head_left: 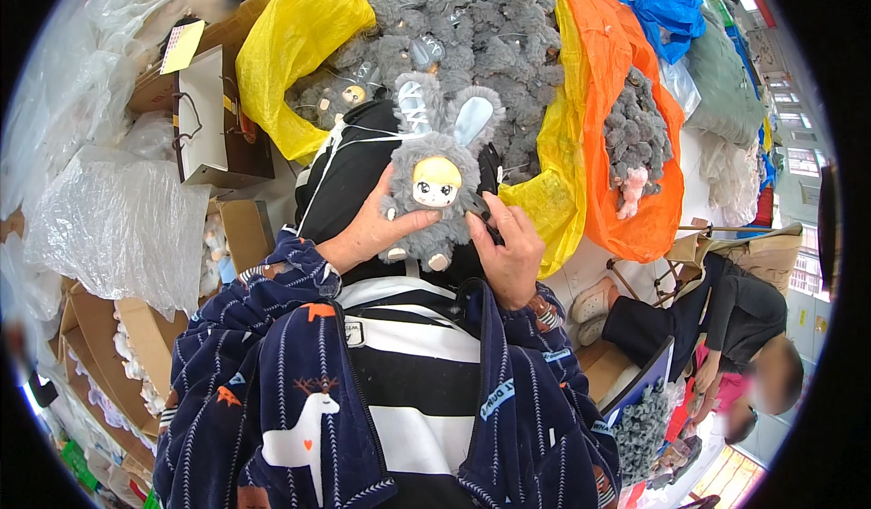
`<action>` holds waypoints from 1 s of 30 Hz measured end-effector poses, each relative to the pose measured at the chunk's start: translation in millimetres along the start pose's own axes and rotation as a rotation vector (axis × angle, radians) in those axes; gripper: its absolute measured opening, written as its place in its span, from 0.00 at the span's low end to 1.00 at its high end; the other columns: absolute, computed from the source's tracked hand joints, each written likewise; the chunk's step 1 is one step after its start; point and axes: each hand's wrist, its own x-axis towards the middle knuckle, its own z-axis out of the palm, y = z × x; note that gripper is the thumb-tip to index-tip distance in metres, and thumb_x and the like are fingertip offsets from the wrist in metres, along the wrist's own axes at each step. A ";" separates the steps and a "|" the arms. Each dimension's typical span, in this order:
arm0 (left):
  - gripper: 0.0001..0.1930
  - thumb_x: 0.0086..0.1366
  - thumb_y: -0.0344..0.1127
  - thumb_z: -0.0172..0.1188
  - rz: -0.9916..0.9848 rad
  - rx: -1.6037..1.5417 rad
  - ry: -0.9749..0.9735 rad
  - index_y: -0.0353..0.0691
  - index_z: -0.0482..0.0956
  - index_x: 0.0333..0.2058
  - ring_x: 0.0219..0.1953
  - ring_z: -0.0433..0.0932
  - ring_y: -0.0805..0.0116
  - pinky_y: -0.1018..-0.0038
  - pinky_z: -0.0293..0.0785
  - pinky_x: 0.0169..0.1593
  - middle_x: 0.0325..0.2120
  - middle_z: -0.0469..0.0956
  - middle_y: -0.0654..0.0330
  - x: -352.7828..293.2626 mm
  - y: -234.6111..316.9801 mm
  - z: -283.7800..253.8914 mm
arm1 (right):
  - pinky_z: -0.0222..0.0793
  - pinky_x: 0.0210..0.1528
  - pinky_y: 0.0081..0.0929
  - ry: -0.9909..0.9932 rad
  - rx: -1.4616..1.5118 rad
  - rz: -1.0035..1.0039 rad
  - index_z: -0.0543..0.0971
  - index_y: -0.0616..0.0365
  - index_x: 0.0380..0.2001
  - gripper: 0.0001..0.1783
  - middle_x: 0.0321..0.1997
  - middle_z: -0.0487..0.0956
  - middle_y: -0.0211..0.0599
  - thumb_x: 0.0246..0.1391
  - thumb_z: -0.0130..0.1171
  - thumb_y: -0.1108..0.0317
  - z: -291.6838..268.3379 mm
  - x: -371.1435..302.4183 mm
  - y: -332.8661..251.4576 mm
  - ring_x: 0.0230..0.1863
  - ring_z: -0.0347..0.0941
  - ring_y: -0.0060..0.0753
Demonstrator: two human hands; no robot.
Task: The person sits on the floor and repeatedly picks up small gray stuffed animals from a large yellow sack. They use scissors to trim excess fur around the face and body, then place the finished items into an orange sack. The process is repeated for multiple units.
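Observation:
A grey plush rabbit doll [428,228], with a smooth face, a yellow fringe and long upright ears, faces up over my lap. Around its left side my left hand [374,228] is closed, the thumb lying across the body below the face. My right hand [510,248] pinches at the doll's right edge with curled fingers; what lies between those fingertips is too small to make out. White string [363,139] runs from beside the ear to the left over my dark trousers. One ear lining bears dark markings, the other is plain pale blue.
Ahead, a yellow sack [295,46] holds a heap of grey plush dolls [445,28]. An orange sack [603,182] with more grey plush and a pink toy [632,191] stands to its right. Cardboard boxes [245,232] and clear plastic [118,219] lie left. Another person [748,305] sits at right.

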 end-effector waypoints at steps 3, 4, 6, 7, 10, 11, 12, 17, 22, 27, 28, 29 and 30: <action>0.36 0.52 0.29 0.63 0.001 -0.007 -0.006 0.39 0.52 0.57 0.51 0.62 0.74 0.76 0.60 0.54 0.48 0.64 0.61 0.6 0.5 0.6 | 0.62 0.22 0.27 0.006 0.001 0.000 0.76 0.57 0.38 0.19 0.21 0.69 0.36 0.37 0.64 0.71 -0.9 0.2 -0.7 0.21 0.67 0.36; 0.36 0.52 0.29 0.63 0.003 -0.002 -0.007 0.39 0.52 0.56 0.51 0.62 0.74 0.76 0.60 0.54 0.48 0.64 0.62 0.9 0.8 0.4 | 0.62 0.22 0.27 0.009 0.005 -0.002 0.76 0.57 0.38 0.19 0.21 0.69 0.36 0.37 0.64 0.71 -1.1 0.4 -1.0 0.21 0.67 0.36; 0.36 0.52 0.29 0.63 0.003 0.001 -0.008 0.39 0.52 0.56 0.51 0.62 0.74 0.75 0.60 0.54 0.48 0.64 0.61 0.6 1.8 0.8 | 0.62 0.22 0.27 0.008 0.009 -0.007 0.76 0.57 0.38 0.19 0.21 0.69 0.36 0.37 0.64 0.71 -0.5 0.1 -0.1 0.21 0.67 0.36; 0.36 0.52 0.29 0.63 0.001 -0.001 -0.008 0.39 0.52 0.56 0.51 0.62 0.74 0.75 0.60 0.54 0.48 0.64 0.61 0.6 2.9 1.4 | 0.62 0.22 0.27 0.008 0.010 -0.009 0.76 0.57 0.38 0.19 0.21 0.69 0.36 0.37 0.64 0.71 -0.2 -0.1 0.4 0.21 0.67 0.36; 0.35 0.52 0.29 0.62 -0.006 0.001 -0.007 0.39 0.52 0.56 0.51 0.63 0.74 0.75 0.60 0.54 0.48 0.64 0.61 0.4 3.3 1.7 | 0.62 0.22 0.28 0.002 0.004 -0.010 0.76 0.57 0.38 0.18 0.21 0.69 0.36 0.38 0.64 0.71 -0.1 0.3 1.0 0.21 0.67 0.36; 0.35 0.52 0.29 0.62 -0.009 0.003 -0.005 0.39 0.52 0.56 0.51 0.63 0.74 0.75 0.60 0.54 0.48 0.64 0.61 0.1 3.2 1.6 | 0.62 0.22 0.28 -0.001 0.003 -0.009 0.76 0.57 0.38 0.18 0.21 0.69 0.36 0.38 0.64 0.71 -0.1 0.3 0.9 0.21 0.67 0.36; 0.35 0.52 0.29 0.62 -0.006 0.004 -0.007 0.39 0.52 0.56 0.51 0.63 0.74 0.75 0.60 0.54 0.48 0.64 0.61 0.1 3.3 1.5 | 0.62 0.22 0.28 -0.004 0.002 -0.008 0.76 0.57 0.38 0.18 0.21 0.68 0.36 0.38 0.64 0.71 -0.1 0.4 0.6 0.21 0.66 0.36; 0.35 0.53 0.29 0.62 0.005 0.003 -0.013 0.39 0.53 0.56 0.51 0.63 0.73 0.75 0.61 0.54 0.48 0.65 0.61 0.9 1.4 0.8 | 0.62 0.23 0.28 -0.012 -0.021 -0.016 0.76 0.57 0.38 0.18 0.21 0.69 0.36 0.38 0.64 0.70 -1.5 0.4 -0.1 0.21 0.67 0.36; 0.35 0.53 0.29 0.62 0.000 0.004 -0.021 0.39 0.53 0.56 0.50 0.64 0.73 0.75 0.61 0.53 0.48 0.65 0.61 1.2 1.4 1.0 | 0.62 0.23 0.29 -0.033 -0.133 -0.080 0.76 0.56 0.37 0.18 0.21 0.69 0.35 0.38 0.64 0.70 -5.5 2.7 -2.0 0.22 0.67 0.36; 0.32 0.53 0.31 0.62 -0.115 -0.035 -0.031 0.38 0.56 0.55 0.49 0.65 0.73 0.75 0.62 0.53 0.47 0.67 0.61 0.3 -1.7 -2.9 | 0.62 0.23 0.26 0.003 0.046 -0.071 0.76 0.59 0.36 0.17 0.22 0.70 0.35 0.37 0.64 0.72 4.9 0.9 7.1 0.21 0.68 0.34; 0.31 0.54 0.31 0.61 -0.138 -0.040 -0.037 0.38 0.57 0.54 0.49 0.65 0.73 0.75 0.62 0.52 0.46 0.67 0.61 0.1 -1.8 -3.6 | 0.62 0.23 0.25 0.006 0.119 -0.041 0.76 0.60 0.36 0.17 0.22 0.70 0.35 0.37 0.64 0.73 9.1 -0.8 10.8 0.21 0.68 0.33; 0.30 0.54 0.32 0.61 -0.161 -0.046 -0.043 0.37 0.58 0.54 0.48 0.66 0.73 0.75 0.63 0.52 0.46 0.67 0.61 0.0 -1.9 -4.1 | 0.62 0.23 0.23 -0.005 0.188 -0.005 0.76 0.61 0.36 0.17 0.22 0.70 0.35 0.37 0.64 0.73 11.6 -1.1 11.6 0.21 0.67 0.31; 0.29 0.54 0.32 0.61 -0.172 -0.057 -0.054 0.37 0.59 0.53 0.48 0.66 0.73 0.75 0.63 0.52 0.45 0.68 0.61 0.0 -2.4 -4.7 | 0.62 0.23 0.22 -0.016 0.257 0.032 0.75 0.62 0.36 0.17 0.22 0.70 0.35 0.38 0.64 0.74 13.9 -1.2 11.8 0.21 0.67 0.29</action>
